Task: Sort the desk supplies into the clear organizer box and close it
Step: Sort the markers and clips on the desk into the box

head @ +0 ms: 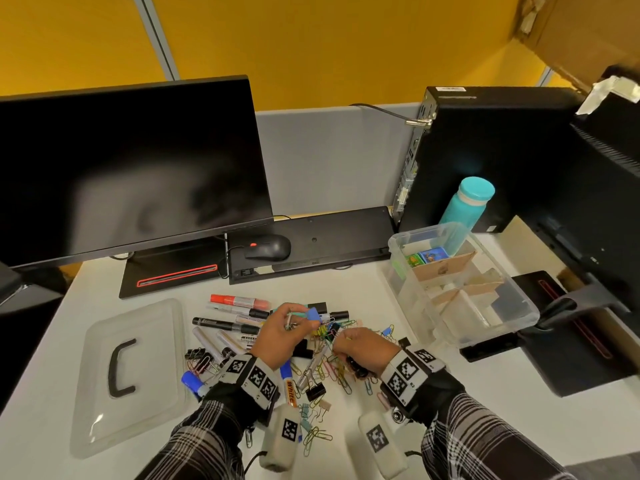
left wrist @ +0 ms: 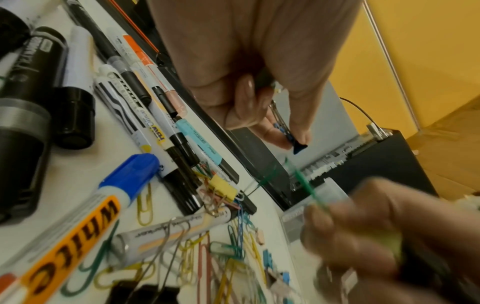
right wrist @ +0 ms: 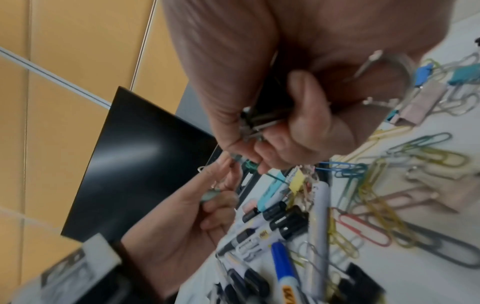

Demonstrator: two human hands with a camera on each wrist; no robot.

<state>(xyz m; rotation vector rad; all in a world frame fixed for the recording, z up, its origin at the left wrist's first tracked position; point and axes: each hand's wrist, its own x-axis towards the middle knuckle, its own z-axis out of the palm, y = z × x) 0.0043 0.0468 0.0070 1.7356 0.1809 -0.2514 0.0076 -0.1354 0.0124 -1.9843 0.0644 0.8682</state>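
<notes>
One clear organizer box [head: 464, 299] stands open at the right of the counter [head: 433, 420]; its one lid [head: 128, 372] lies flat at the left. Between them, markers and paper clips [head: 329, 368] lie too tangled to count. The left hand [head: 282, 327] pinches one blue binder clip [head: 313, 313]. The right hand [head: 367, 351] grips a bundle of clips and pinches one green paper clip [left wrist: 303, 181].
</notes>
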